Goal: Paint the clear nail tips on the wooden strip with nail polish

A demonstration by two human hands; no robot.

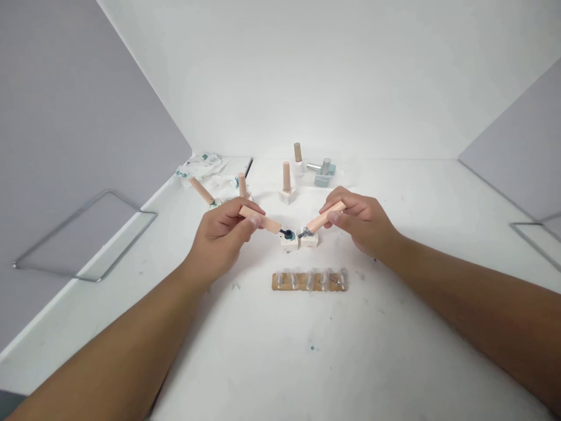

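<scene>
My left hand [232,231] pinches the peach cap of a nail polish brush [263,220], whose dark tip is at the mouth of an open polish bottle [289,241] with dark teal around its neck. A second nail polish brush [325,216] is held in my right hand [357,216]. Its dark bristles slant down to the left, beside the other open bottle [310,238], which has grey smears on top. Both square white bottles stand side by side. In front of them lies a brown strip [287,286] bearing several clear nail tips [310,280].
Behind my hands stand capped polish bottles [286,186], a tan-capped bottle [298,158] and silver-capped teal bottles [324,174]. Crumpled stained tissue [204,166] lies at the back left. Wire frames [87,234] stick out at both sides. Paint specks mark the white table [280,362].
</scene>
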